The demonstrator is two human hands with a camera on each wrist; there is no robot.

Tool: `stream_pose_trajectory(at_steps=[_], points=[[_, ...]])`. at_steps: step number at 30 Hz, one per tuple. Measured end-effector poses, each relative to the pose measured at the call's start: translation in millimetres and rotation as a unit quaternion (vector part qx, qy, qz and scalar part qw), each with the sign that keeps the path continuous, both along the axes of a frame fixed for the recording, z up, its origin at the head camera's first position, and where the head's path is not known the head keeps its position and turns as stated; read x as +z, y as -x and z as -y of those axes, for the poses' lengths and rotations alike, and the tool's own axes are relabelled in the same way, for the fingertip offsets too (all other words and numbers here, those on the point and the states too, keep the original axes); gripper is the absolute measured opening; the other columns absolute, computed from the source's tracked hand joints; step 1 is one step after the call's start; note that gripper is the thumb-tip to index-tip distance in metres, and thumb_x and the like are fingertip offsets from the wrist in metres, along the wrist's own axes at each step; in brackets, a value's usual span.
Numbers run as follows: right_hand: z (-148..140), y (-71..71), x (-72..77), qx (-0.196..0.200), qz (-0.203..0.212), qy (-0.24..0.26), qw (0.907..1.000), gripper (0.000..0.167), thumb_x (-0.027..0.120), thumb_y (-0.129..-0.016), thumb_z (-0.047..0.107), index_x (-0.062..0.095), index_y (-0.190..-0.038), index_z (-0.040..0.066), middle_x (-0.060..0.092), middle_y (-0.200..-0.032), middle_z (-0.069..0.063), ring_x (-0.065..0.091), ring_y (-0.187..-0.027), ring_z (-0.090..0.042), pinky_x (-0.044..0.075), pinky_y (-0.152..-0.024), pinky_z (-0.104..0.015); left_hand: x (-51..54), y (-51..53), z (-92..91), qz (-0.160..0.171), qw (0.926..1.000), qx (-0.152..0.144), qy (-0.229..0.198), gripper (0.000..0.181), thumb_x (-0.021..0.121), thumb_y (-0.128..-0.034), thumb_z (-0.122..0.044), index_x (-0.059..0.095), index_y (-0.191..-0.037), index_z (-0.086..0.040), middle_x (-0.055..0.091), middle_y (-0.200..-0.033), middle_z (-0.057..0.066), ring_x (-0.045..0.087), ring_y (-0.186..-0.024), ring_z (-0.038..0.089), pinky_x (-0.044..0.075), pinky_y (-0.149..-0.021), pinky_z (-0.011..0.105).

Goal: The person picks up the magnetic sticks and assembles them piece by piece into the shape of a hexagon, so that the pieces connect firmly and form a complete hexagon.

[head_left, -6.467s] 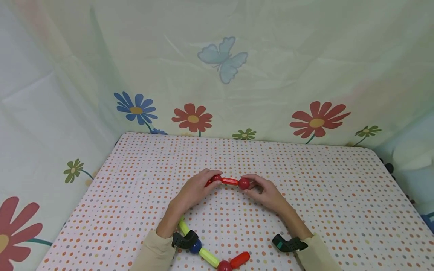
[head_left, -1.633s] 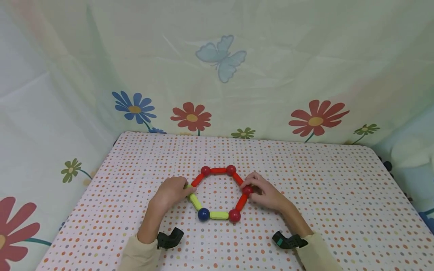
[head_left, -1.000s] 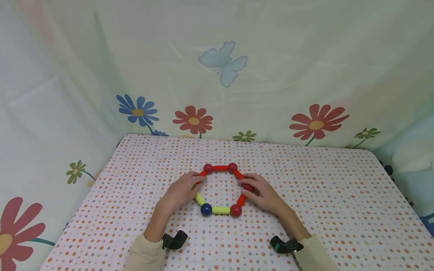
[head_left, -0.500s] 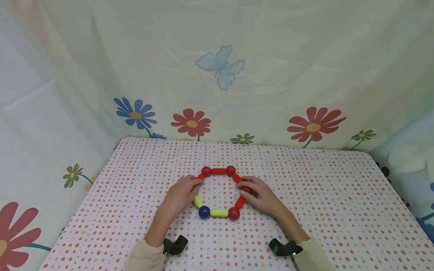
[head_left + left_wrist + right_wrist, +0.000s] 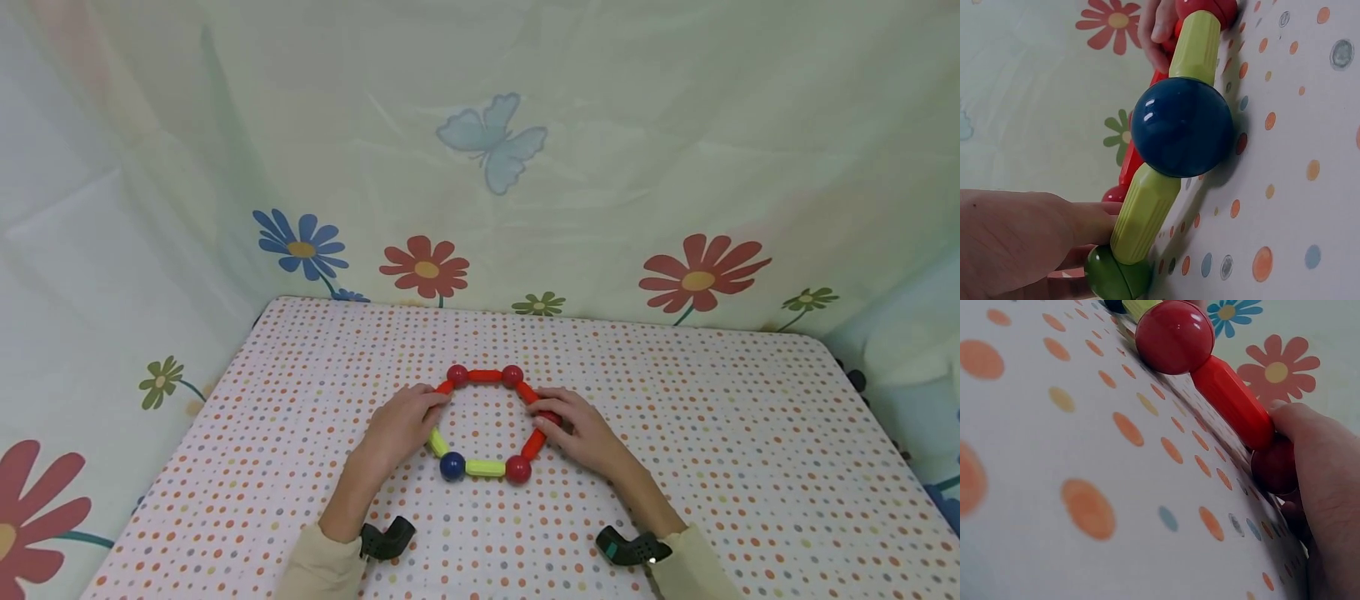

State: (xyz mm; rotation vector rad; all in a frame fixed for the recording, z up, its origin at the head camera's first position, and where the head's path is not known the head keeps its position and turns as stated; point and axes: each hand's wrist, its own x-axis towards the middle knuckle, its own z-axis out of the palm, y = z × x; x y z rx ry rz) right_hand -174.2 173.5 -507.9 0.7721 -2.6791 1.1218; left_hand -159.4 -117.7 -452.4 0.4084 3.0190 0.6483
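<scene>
A six-sided ring of toy building sticks and balls lies flat on the table in the head view. Its near side is a yellow-green stick (image 5: 485,468) between a blue ball (image 5: 452,466) and a red ball (image 5: 518,469). Red sticks, such as the far stick (image 5: 485,376), form the back and right. At the ring's left corner my left hand (image 5: 397,425) holds a green ball (image 5: 1110,273), mostly hidden from the head camera. My right hand (image 5: 588,429) grips the red ball (image 5: 1274,465) at the right corner, its thumb by the adjoining stick.
The table (image 5: 712,467) wears a white cloth with coloured dots. Behind it hangs a pale curtain (image 5: 600,167) printed with flowers and a butterfly. Each wrist carries a black strap-like device (image 5: 388,538).
Earlier, a red piece was between my hands and a separate chain lay near the front edge; now they form one ring. Over the last half second both hands stay nearly still.
</scene>
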Motion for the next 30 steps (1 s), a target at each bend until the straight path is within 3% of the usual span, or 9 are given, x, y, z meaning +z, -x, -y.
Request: stream_pose_trajectory(at_steps=[3,7,10,13,18,23,28,30], points=[[0,1.2,0.7,0.000,-0.008,0.004,1.0000,0.019,0.066,-0.092,0.019,0.071,-0.109,0.019,0.060,-0.131,-0.012,0.054,-0.125,-0.035,0.042,-0.100,-0.058,2.0,1.7,1.3,0.008,0.9999,-0.005,-0.010,0.029,0.062,-0.0945,-0.016,0.067,-0.123,-0.017,0.067,-0.120,0.003,0.060,-0.107,0.020,0.052,-0.086,0.035],[1,2.3,2.2,-0.004,-0.006,0.006,1.0000,0.018,0.064,-0.093,0.019,0.071,-0.110,0.018,0.060,-0.130,-0.011,0.055,-0.123,-0.034,0.044,-0.099,-0.057,5.6,4.4,3.4,0.035,0.9987,0.017,-0.034,0.039,0.062,-0.0945,-0.018,0.058,-0.133,-0.015,0.062,-0.131,0.006,0.058,-0.118,0.023,0.050,-0.096,0.042],[2,3.1,3.3,-0.009,0.001,0.008,0.9999,0.019,0.063,-0.094,0.020,0.071,-0.111,0.018,0.060,-0.129,-0.009,0.055,-0.122,-0.032,0.045,-0.098,-0.055,7.5,5.4,4.7,0.049,0.9972,0.035,-0.044,0.044,0.063,-0.0939,-0.019,0.054,-0.137,-0.013,0.060,-0.133,0.008,0.058,-0.113,0.022,0.049,-0.096,0.043],[2,3.8,3.9,-0.012,0.002,0.010,0.9999,0.019,0.062,-0.094,0.020,0.070,-0.112,0.017,0.060,-0.129,-0.008,0.056,-0.122,-0.030,0.046,-0.098,-0.053,6.7,6.1,4.8,0.047,0.9967,0.041,-0.051,0.042,0.063,-0.0942,-0.020,0.055,-0.135,-0.011,0.062,-0.131,0.009,0.059,-0.106,0.021,0.050,-0.093,0.042],[0,0.9,2.1,-0.026,-0.007,0.021,0.9994,0.022,0.062,-0.095,0.018,0.069,-0.115,0.015,0.061,-0.126,-0.006,0.058,-0.118,-0.025,0.048,-0.097,-0.049,1.5,3.8,5.7,0.038,0.9951,0.060,-0.070,0.043,0.064,-0.0937,-0.022,0.056,-0.134,-0.010,0.064,-0.128,0.009,0.060,-0.107,0.021,0.050,-0.092,0.041],[-3,-2.8,-0.3,-0.042,0.001,0.038,0.9984,0.027,0.064,-0.091,0.011,0.067,-0.117,0.015,0.062,-0.125,-0.004,0.059,-0.114,-0.022,0.051,-0.094,-0.041,4.0,0.9,13.1,0.063,0.9932,0.047,-0.086,0.040,0.063,-0.0945,-0.019,0.057,-0.133,-0.010,0.063,-0.127,0.009,0.059,-0.108,0.021,0.049,-0.095,0.041],[-3,-0.2,-0.7,-0.060,0.021,0.057,0.9964,0.043,0.060,-0.081,-0.001,0.064,-0.121,0.015,0.061,-0.125,-0.003,0.057,-0.111,-0.017,0.050,-0.095,-0.033,14.8,0.8,21.5,0.100,0.9918,0.035,-0.071,0.040,0.059,-0.0959,-0.011,0.055,-0.136,-0.008,0.058,-0.137,0.010,0.053,-0.128,0.026,0.042,-0.106,0.046],[-3,1.0,-0.5,-0.062,0.024,0.060,0.9960,0.045,0.059,-0.079,-0.002,0.063,-0.121,0.015,0.062,-0.124,-0.003,0.056,-0.109,-0.015,0.050,-0.095,-0.031,15.5,1.2,23.1,0.104,0.9920,0.033,-0.063,0.040,0.059,-0.0948,-0.007,0.055,-0.135,-0.006,0.058,-0.136,0.011,0.055,-0.123,0.025,0.044,-0.104,0.046]])
